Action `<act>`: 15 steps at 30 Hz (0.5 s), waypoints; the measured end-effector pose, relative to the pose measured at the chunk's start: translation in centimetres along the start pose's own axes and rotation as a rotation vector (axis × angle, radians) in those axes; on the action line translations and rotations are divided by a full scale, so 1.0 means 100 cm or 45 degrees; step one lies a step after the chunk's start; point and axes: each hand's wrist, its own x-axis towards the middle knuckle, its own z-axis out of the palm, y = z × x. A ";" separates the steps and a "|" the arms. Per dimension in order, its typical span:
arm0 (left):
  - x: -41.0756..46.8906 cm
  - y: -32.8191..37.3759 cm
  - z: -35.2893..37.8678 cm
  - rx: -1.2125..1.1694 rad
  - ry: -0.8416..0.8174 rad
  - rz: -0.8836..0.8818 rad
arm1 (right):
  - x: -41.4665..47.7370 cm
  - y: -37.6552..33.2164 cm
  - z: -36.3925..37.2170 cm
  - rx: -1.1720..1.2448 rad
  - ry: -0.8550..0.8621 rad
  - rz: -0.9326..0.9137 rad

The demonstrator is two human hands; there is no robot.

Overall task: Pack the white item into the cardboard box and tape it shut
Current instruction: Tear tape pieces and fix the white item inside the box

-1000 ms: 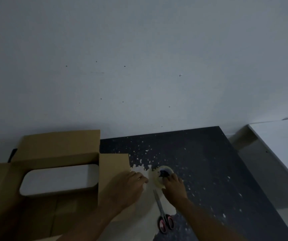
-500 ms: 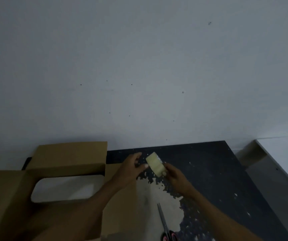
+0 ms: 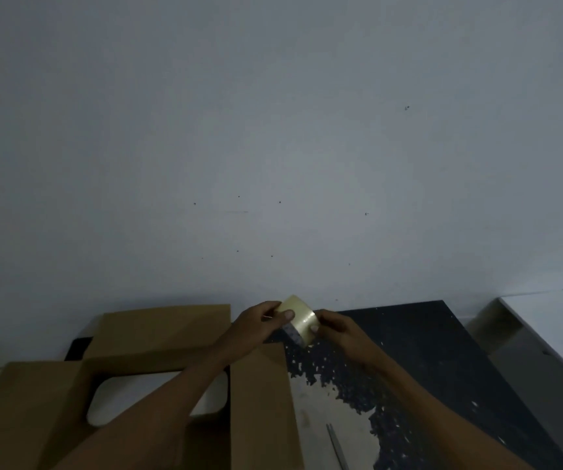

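Note:
The cardboard box (image 3: 158, 334) stands open at lower left with its flaps spread outward. Inside it lies the white item (image 3: 117, 398), partly hidden by my left forearm. A roll of clear yellowish tape (image 3: 300, 318) is raised above the table near the wall. My left hand (image 3: 263, 322) pinches the roll's left side with thumb on its face. My right hand (image 3: 332, 329) holds the roll's right side with its fingers curled around it.
The dark table (image 3: 419, 354) has worn pale patches in its surface. The blades of a pair of scissors (image 3: 336, 446) lie at the bottom edge, right of the box flap. A white surface (image 3: 558, 327) stands to the right. A plain wall fills the background.
Both hands lifted the tape roll off the table and raised it toward the wall. The camera tilted upward, so the box and scissors sit lower in the frame.

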 end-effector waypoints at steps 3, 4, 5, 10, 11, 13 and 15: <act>-0.004 0.002 -0.005 -0.457 -0.032 -0.213 | 0.006 -0.020 0.008 0.106 0.012 0.019; -0.005 0.003 -0.006 -0.620 -0.036 -0.301 | 0.007 -0.026 0.010 0.130 0.012 0.023; -0.005 0.003 -0.007 -0.742 -0.035 -0.371 | 0.009 -0.031 0.013 0.144 0.012 0.032; -0.012 0.005 -0.012 -1.051 -0.002 -0.500 | 0.013 -0.044 0.021 0.152 0.034 0.018; -0.014 0.005 -0.014 -1.071 -0.010 -0.515 | 0.013 -0.046 0.022 0.148 0.032 0.011; -0.016 0.003 -0.015 -1.080 -0.054 -0.535 | 0.014 -0.048 0.024 0.158 0.044 0.021; -0.018 0.001 -0.015 -1.061 -0.120 -0.549 | 0.016 -0.051 0.028 0.150 0.066 0.033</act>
